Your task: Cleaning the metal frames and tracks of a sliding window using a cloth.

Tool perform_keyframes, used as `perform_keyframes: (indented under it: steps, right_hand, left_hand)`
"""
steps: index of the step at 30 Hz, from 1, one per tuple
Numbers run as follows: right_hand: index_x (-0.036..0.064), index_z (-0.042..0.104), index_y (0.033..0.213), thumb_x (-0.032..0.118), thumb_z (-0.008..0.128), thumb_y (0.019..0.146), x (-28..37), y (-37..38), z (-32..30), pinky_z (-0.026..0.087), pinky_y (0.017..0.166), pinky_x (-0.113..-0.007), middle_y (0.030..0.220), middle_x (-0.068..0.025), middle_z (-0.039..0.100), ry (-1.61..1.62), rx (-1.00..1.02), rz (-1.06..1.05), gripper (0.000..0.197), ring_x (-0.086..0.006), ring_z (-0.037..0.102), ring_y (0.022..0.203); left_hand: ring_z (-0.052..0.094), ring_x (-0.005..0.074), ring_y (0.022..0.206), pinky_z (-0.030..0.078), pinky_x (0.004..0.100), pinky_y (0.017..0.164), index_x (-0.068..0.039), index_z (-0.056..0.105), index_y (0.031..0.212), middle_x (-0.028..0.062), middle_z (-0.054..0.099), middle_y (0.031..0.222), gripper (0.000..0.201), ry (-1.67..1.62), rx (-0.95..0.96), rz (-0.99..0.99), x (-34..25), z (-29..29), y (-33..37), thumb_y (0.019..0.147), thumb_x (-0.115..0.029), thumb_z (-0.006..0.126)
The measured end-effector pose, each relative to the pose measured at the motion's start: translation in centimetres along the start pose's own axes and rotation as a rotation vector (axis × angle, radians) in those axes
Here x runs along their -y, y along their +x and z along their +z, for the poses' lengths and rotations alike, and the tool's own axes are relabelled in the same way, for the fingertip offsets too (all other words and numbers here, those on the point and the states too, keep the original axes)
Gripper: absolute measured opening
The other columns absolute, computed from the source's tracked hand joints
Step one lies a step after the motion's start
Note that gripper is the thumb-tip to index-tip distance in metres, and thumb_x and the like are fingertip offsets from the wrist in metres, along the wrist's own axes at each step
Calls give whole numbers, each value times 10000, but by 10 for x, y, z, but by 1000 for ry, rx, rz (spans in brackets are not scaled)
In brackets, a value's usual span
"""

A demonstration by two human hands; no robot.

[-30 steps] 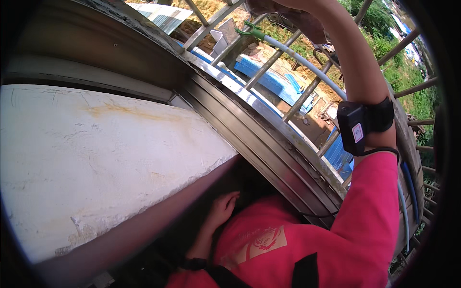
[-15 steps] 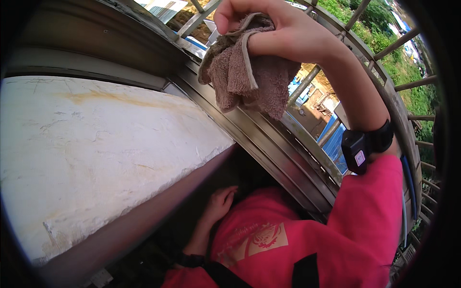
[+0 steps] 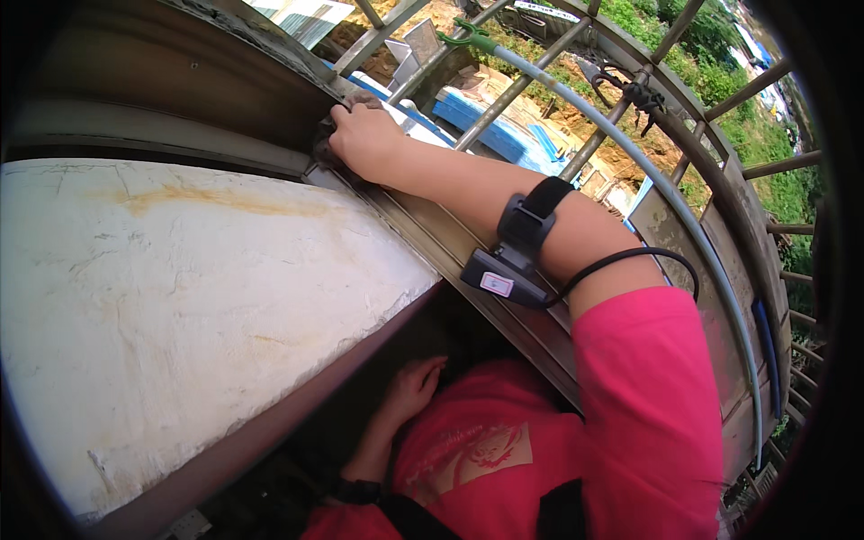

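A brownish towel cloth [image 3: 326, 146] is bunched under my right hand [image 3: 367, 142], mostly hidden by it. My right fingers are closed around the cloth and press it against the far corner of the metal window frame [image 3: 486, 288], where the track meets the upright. Down in the shade by my body, my left hand [image 3: 416, 385] hangs below the white ledge, loosely closed, with nothing visible in it. My right arm reaches across the window track, a black strapped device [image 3: 508, 274] on its forearm.
A white, cracked stone-like ledge [image 3: 198, 306] with a rusty stain fills the left side. Metal bars [image 3: 531, 76] form a cage outside the window. A grey hose [image 3: 621, 135] with a green end curves along it. Greenery and blue sheets lie far below.
My right hand has carried the cloth left and down from above the bars to the frame's corner. The hose came into view behind it. My left hand has barely moved.
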State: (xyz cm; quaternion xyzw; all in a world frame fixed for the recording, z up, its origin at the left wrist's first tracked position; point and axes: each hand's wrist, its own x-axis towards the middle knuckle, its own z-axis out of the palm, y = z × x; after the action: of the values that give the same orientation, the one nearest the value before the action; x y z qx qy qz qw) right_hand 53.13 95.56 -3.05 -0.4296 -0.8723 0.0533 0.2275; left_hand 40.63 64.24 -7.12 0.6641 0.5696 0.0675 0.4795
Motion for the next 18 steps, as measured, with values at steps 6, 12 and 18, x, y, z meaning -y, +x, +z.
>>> perform_keyframes:
  steps: [6,12,18]
  right_hand:
    - [30,665,752,133,695,556,28,-60,-70,498,562,-343,924,-162,495,19,618,-198,224,-263,605,706]
    - [87,673,822,150,668,625,7,-41,-48,507,567,-344,954,-157,538,28,394,-184,207,-268,620,786]
    - [50,650,775,144,681,580,-17,-5,-18,501,586,-379,979,-165,529,22,341,-51,219,-301,616,741]
  left_hand:
    - [603,249,909,467,320,794,-51,577,1076,129,625,961,245,-80,-35,-45,-1,-9,3,845,-74,500]
    - [605,252,904,467,320,797,-51,575,1079,132,624,966,246,-37,-33,-28,1,-9,-1,848,-80,495]
    - [606,246,906,469,319,794,-57,574,1085,134,623,958,253,14,56,58,-10,1,7,844,-75,499]
